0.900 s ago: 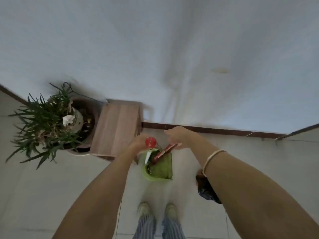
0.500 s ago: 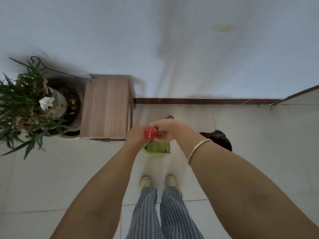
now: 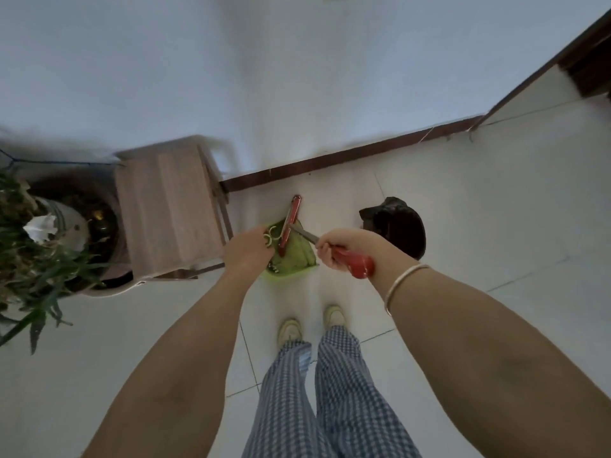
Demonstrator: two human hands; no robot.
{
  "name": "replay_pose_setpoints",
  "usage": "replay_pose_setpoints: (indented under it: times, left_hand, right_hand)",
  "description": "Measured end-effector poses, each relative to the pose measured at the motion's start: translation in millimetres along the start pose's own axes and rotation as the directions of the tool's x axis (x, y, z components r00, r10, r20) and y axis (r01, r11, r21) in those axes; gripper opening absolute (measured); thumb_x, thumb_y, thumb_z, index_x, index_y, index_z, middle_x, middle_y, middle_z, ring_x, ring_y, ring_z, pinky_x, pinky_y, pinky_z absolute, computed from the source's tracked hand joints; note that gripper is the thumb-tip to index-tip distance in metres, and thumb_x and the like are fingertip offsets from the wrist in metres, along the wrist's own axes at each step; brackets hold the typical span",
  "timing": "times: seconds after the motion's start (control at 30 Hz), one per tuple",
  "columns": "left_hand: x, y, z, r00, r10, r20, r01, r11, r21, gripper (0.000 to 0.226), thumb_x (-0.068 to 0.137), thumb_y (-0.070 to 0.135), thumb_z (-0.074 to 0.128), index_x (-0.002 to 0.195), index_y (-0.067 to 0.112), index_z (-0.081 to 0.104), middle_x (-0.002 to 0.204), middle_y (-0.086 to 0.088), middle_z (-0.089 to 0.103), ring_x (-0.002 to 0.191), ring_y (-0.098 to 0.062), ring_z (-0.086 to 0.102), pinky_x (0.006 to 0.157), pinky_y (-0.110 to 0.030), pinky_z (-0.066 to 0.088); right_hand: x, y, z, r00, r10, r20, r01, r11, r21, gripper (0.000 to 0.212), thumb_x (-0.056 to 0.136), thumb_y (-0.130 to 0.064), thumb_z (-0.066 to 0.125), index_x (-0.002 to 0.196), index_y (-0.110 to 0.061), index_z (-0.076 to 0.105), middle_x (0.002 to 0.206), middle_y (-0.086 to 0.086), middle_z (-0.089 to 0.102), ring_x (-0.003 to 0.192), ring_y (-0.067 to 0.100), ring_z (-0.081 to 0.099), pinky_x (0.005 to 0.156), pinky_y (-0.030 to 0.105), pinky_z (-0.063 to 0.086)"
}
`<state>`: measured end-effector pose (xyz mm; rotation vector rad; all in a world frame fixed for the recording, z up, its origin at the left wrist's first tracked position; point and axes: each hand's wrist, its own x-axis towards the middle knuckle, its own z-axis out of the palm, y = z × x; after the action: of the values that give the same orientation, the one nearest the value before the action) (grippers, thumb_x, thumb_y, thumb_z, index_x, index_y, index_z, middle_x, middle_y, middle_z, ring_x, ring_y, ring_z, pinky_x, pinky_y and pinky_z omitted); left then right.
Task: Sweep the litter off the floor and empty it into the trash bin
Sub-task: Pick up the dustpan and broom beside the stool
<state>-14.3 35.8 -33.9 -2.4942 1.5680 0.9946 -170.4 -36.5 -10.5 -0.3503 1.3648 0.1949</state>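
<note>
Litter point(image 3: 270, 235) lies in the green dustpan point(image 3: 297, 257), right by your left hand point(image 3: 248, 250); I cannot tell its grip. Your right hand point(image 3: 345, 247) curls tight around the red broom handle point(image 3: 355, 264).

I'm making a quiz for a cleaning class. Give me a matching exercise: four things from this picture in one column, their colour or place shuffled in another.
1. dustpan
2. broom
3. trash bin
4. stool

A. lined with a black bag, right of the dustpan
B. light wood, by the wall
C. green, held by the left hand
D. red grip in the right hand

Pairs: 1-C, 2-D, 3-A, 4-B
</note>
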Motion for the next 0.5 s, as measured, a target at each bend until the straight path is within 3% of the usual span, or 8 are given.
replay_pose_setpoints:
  times: [0.07, 0.2, 0.5]
  left_hand:
    - [-7.4, 3.2, 2.4, 1.0, 0.021, -0.007, -0.021, 0.999, 0.031, 0.016, 0.086, 0.015, 0.048, 0.097, 0.012, 0.06, 0.093, -0.011, 0.068, 0.088, -0.03, 0.064, 0.072, -0.034, 0.049]
    - [-27.1, 12.0, 6.7, 0.997, 0.082, -0.003, -0.081, 0.991, 0.107, 0.016, 0.087, 0.017, 0.049, 0.098, 0.011, 0.06, 0.093, -0.011, 0.066, 0.088, -0.029, 0.064, 0.068, -0.032, 0.047]
    - [-88.2, 30.6, 23.6, 0.975, 0.215, 0.064, -0.224, 0.953, 0.203, 0.018, 0.085, 0.018, 0.054, 0.101, 0.014, 0.058, 0.103, -0.009, 0.064, 0.097, -0.028, 0.061, 0.068, -0.03, 0.043]
  right_hand:
    - [-3.8, 16.5, 1.9, 0.998, -0.039, -0.043, 0.033, 0.99, -0.135, 0.023, 0.092, 0.001, 0.036, 0.072, -0.009, 0.038, 0.056, 0.001, 0.041, 0.027, 0.004, 0.043, 0.037, 0.012, 0.037]
    - [-27.6, 48.4, -1.8, 0.973, -0.182, -0.141, 0.148, 0.964, -0.22, 0.024, 0.091, -0.005, 0.046, 0.068, -0.01, 0.043, 0.069, 0.003, 0.042, 0.059, 0.011, 0.04, 0.057, 0.029, 0.034]
    - [-62.8, 125.5, -20.4, 0.949, -0.236, -0.209, 0.176, 0.946, -0.271, 0.021, 0.084, 0.002, 0.053, 0.066, -0.007, 0.045, 0.071, 0.007, 0.044, 0.061, 0.015, 0.04, 0.059, 0.029, 0.035]
